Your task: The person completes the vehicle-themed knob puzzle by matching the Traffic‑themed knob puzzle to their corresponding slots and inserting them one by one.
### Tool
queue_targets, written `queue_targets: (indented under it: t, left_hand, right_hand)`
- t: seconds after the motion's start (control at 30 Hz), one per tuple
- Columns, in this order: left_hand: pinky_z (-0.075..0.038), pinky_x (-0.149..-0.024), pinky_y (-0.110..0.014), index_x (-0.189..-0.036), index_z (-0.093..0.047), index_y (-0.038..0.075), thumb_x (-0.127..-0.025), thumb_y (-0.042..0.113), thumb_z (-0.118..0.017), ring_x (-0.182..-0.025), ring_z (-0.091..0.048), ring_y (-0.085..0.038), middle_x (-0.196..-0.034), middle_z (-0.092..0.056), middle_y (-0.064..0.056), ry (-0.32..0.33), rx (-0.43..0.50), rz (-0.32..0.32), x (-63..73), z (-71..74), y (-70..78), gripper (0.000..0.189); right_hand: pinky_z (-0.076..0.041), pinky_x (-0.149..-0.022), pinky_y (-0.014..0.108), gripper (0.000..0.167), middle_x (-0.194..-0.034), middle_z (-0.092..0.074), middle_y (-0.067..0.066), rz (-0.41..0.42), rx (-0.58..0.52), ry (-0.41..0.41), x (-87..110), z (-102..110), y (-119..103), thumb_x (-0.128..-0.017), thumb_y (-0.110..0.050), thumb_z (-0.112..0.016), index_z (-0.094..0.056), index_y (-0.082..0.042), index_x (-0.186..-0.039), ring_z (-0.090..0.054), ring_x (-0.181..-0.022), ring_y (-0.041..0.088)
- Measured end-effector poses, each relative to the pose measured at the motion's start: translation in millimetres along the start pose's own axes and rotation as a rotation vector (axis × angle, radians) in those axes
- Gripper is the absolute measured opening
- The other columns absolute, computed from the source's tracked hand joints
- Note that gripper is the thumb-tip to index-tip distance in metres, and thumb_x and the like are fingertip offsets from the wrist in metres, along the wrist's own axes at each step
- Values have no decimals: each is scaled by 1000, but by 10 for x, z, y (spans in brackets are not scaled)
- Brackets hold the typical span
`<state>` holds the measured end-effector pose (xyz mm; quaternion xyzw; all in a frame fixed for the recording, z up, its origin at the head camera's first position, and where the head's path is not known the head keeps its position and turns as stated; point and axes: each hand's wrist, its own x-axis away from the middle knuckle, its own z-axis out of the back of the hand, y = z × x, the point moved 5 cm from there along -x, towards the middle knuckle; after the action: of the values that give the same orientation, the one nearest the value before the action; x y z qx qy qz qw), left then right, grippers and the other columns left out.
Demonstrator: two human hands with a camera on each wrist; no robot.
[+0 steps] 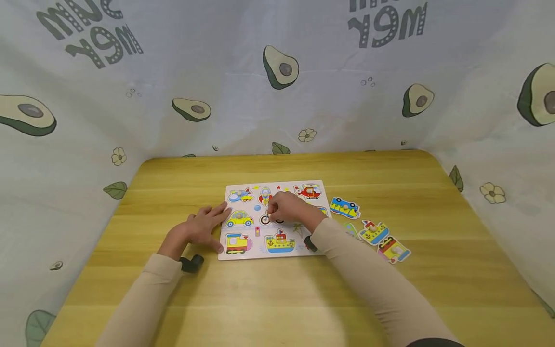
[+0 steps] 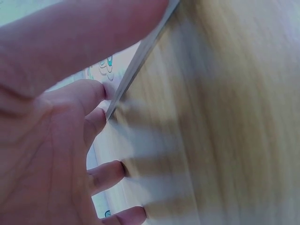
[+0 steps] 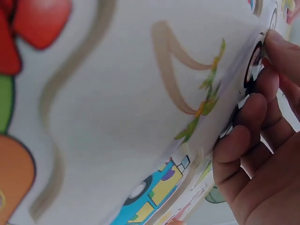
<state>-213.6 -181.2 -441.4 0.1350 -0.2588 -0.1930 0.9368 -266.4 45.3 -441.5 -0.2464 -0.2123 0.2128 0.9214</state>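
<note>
A white puzzle board (image 1: 256, 255) with vehicle pictures lies on the table. My left hand (image 1: 204, 226) rests at its left edge, fingers spread, thumb near the lower left corner. At the middle of the board my right hand (image 1: 288, 207) pinches a bike puzzle piece (image 1: 265, 220) between thumb and fingers. Its wheel (image 3: 253, 63) shows beside the fingertips in the right wrist view, close against the board; the hand hides most of it. Plane (image 1: 240, 194), rocket (image 1: 265, 197) and car pieces (image 1: 240, 219) with knobs sit in the board.
Right of the board lie loose knobbed pieces: a blue bus (image 1: 345, 208), a ship (image 1: 374, 232) and a train (image 1: 393, 249). A green piece (image 1: 351, 230) is partly hidden by the right sleeve. A patterned cloth (image 1: 238, 120) rises behind the wooden table (image 1: 260, 308).
</note>
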Motion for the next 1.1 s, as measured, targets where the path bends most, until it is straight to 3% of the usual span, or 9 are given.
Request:
queue_targets:
  t: [0.17, 0.3, 0.4, 0.53, 0.6, 0.77, 0.93, 1.1]
  left_hand:
    - [-14, -111, -77, -160, -19, 14, -76, 37, -84, -150, -10, -51, -169, -5, -11, 4, 11, 6, 4, 11, -27, 109]
    - [-15, -112, -75, -160, -19, 17, -76, 38, -84, -150, -11, -49, -170, -5, -9, -3, 5, 16, -23, 3, -29, 109]
    - [-15, -113, -75, -160, -19, 18, -74, 39, -84, -150, -11, -48, -170, -6, -8, -4, 7, 19, -33, -30, -21, 110]
    - [-14, -113, -76, -160, -20, 18, -73, 39, -85, -151, -12, -48, -170, -7, -7, 9, 16, 24, 3, -36, -8, 110]
    - [-14, -112, -77, -159, -22, 17, -73, 37, -86, -150, -13, -48, -170, -9, -7, 21, 18, 32, 43, -10, -3, 110]
    - [-15, -111, -78, -159, -24, 15, -71, 33, -88, -149, -14, -49, -169, -12, -9, 35, 30, 33, 63, -9, 37, 110]
    - [-14, -111, -78, -159, -24, 15, -72, 33, -87, -149, -14, -50, -169, -12, -10, 44, 44, 17, 58, -8, 42, 109]
    - [-14, -110, -79, -159, -24, 15, -72, 36, -87, -149, -13, -50, -169, -12, -10, 49, 46, 5, 49, -21, 11, 110]
  right_hand:
    - [-43, -66, 21, 3, -86, -66, -1, 17, 7, -1, 40, 10, -12, -90, -16, -71, -73, -14, -90, -54, -76, 11]
    - [-42, -68, 22, 27, -89, -66, -1, 84, 109, -35, 197, 92, 56, -93, -19, -66, -72, -15, -119, -52, -77, 11]
    - [-47, -73, 25, 39, -93, -67, 1, 140, 158, -14, 463, 285, 162, -94, -20, -65, -65, -12, -133, -57, -82, 13]
    - [-52, -78, 31, 40, -99, -70, 5, 138, 151, 50, 922, 647, 486, -95, -20, -64, -63, -4, -132, -62, -88, 16]
    - [-52, -74, 31, 39, -98, -70, 7, 108, 150, 41, 1142, 776, 701, -95, -18, -64, -63, 1, -129, -62, -84, 16]
    - [-50, -67, 27, 28, -93, -69, 4, 51, 199, -9, 1637, 870, 1188, -92, -12, -65, -69, 4, -115, -57, -77, 9]
    - [-47, -66, 26, 16, -89, -67, -1, 17, 203, 56, 1856, 852, 1419, -89, -11, -69, -72, -3, -102, -51, -75, 7]
    - [-49, -66, 23, 23, -95, -67, 2, -47, 118, 48, 1900, 704, 1533, -89, -10, -69, -71, -2, -110, -56, -77, 7]
